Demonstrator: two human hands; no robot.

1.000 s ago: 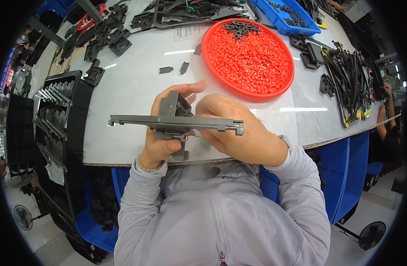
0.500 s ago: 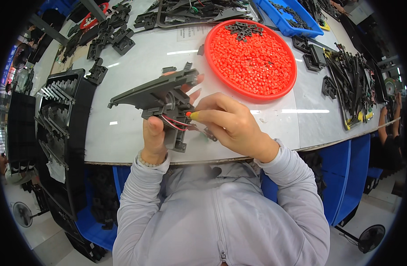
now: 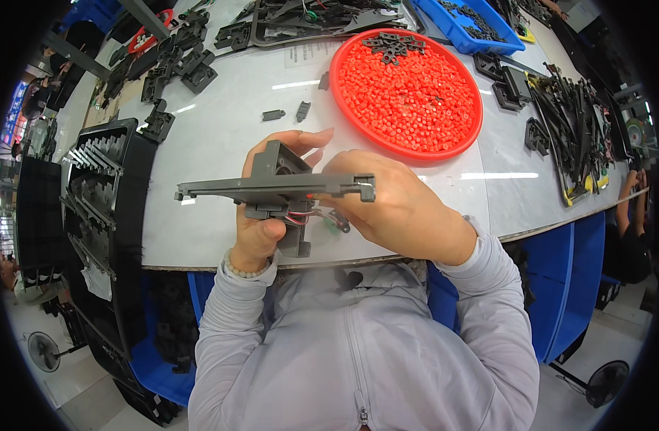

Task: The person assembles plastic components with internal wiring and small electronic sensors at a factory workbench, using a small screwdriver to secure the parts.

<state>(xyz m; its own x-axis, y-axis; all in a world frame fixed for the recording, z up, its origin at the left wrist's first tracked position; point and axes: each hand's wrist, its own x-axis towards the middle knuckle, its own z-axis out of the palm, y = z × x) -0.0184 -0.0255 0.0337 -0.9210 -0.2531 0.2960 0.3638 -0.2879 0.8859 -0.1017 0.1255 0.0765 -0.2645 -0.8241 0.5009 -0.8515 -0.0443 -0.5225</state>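
Bracket (image 3: pixel 272 188) is held level above the table (image 3: pixel 193 144), near side; wires (image 3: pixel 298 215) at its 5 o'clock. Left hand (image 3: pixel 254 235) grips it, thumb toward 6. Right hand (image 3: pixel 401 208) at 3, fingertips hidden behind it; can't tell what they hold. Clips (image 3: pixel 273 115) at 12, red tray (image 3: pixel 430 156) of caps (image 3: pixel 405 108) at 2, black strips (image 3: pixel 577 136) at 3, rack (image 3: pixel 132 237) at 9.
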